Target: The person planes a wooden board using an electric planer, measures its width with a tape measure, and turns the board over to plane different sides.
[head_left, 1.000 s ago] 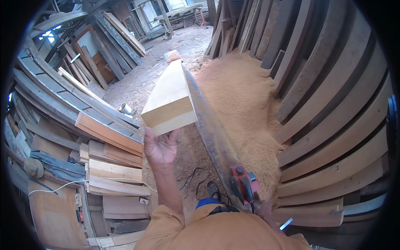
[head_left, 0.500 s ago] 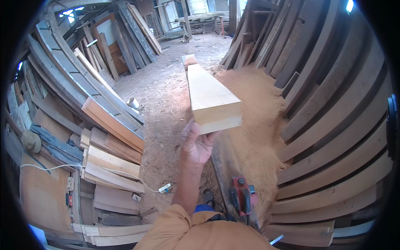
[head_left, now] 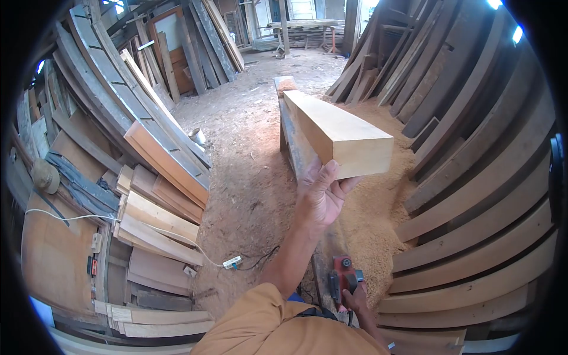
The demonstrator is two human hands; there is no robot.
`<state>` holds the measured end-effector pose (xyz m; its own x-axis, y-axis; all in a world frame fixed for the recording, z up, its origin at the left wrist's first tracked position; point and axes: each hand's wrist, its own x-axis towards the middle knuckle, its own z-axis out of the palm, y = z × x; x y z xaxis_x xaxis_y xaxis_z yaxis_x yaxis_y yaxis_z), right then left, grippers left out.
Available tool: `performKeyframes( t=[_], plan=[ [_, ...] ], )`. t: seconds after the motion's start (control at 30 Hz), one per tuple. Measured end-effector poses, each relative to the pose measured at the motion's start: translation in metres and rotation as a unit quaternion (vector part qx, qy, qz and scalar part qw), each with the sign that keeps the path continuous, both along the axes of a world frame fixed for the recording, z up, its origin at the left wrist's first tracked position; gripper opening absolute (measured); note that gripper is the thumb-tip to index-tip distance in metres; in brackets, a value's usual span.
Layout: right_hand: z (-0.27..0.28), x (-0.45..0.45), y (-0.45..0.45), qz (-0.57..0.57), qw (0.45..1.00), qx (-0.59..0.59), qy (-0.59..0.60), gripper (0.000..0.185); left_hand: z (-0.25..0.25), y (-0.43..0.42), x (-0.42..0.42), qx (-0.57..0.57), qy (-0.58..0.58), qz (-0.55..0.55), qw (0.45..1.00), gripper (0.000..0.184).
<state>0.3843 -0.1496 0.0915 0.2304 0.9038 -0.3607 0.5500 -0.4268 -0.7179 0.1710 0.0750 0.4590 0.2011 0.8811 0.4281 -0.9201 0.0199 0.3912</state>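
My left hand (head_left: 325, 192) is closed on the near end of a thick, pale wooden beam (head_left: 340, 121), with the thumb on its left side and the fingers underneath. The near end is raised, and the beam runs away from me over a narrow wooden bench (head_left: 288, 133). A red and black electric planer (head_left: 342, 278) rests on the bench's near part, close to my body. My right hand (head_left: 357, 299) is at the planer's right side, closed around its handle; some of its fingers are hidden.
Sawdust (head_left: 370, 236) covers the floor right of the bench. Long boards (head_left: 473, 236) lean along the right wall. At left are stacked planks (head_left: 160, 219), a hat (head_left: 45, 176) and a white power strip (head_left: 232, 262) with a cable on the floor.
My left hand and the beam's near end have moved right, and the beam's left side now shows. My right hand has come into view at the planer.
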Motion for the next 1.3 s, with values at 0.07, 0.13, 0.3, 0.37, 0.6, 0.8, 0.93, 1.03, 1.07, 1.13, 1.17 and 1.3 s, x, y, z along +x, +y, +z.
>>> performKeyframes(
  t=[0.07, 0.13, 0.3, 0.37, 0.6, 0.8, 0.93, 1.03, 1.07, 1.13, 1.17, 1.3],
  plan=[
    [-0.020, 0.001, 0.000, -0.031, 0.998, 0.012, 0.055, 0.058, 0.001, 0.001, -0.002, 0.007, 0.012, 0.010, 1.000, 0.057],
    [-0.011, 0.002, 0.000, -0.019, 0.998, 0.018, 0.064, 0.050, 0.003, 0.000, -0.003, 0.012, 0.036, 0.038, 0.999, 0.057],
    [-0.024, 0.018, 0.005, 0.029, 0.983, -0.021, 0.179, 0.030, -0.007, -0.001, -0.003, 0.016, 0.040, 0.027, 0.999, 0.062],
    [-0.022, 0.017, 0.008, 0.010, 0.971, -0.018, 0.236, 0.022, -0.024, -0.009, -0.005, 0.001, 0.037, 0.000, 0.999, 0.064],
    [0.011, 0.016, -0.006, -0.126, 0.955, 0.034, 0.265, 0.033, -0.197, -0.071, -0.008, -0.357, 0.172, -0.053, 0.917, 0.057],
    [0.112, 0.018, -0.005, -0.142, 0.959, -0.007, 0.245, 0.049, -0.418, -0.105, 0.003, -0.361, 0.329, 0.038, 0.872, 0.056],
    [0.126, 0.018, 0.004, -0.123, 0.975, -0.026, 0.181, 0.040, -0.459, -0.108, -0.019, -0.298, 0.722, -0.045, 0.622, 0.068],
    [0.136, 0.005, 0.020, -0.116, 0.967, -0.039, 0.222, 0.032, -0.471, -0.113, -0.022, -0.161, 0.862, -0.053, 0.477, 0.071],
    [0.131, 0.003, 0.024, -0.111, 0.964, -0.037, 0.239, 0.031, -0.476, -0.115, -0.026, -0.147, 0.850, -0.062, 0.502, 0.068],
    [0.106, -0.003, 0.032, -0.100, 0.955, -0.035, 0.278, 0.029, -0.478, -0.124, -0.035, -0.134, 0.816, -0.052, 0.561, 0.067],
    [0.096, -0.008, 0.037, -0.081, 0.955, -0.037, 0.283, 0.029, -0.479, -0.128, -0.041, -0.126, 0.798, -0.046, 0.588, 0.067],
    [0.095, -0.046, 0.054, -0.025, 0.957, -0.032, 0.288, 0.029, -0.512, -0.165, -0.064, -0.148, 0.774, -0.039, 0.614, 0.053]
  ],
)
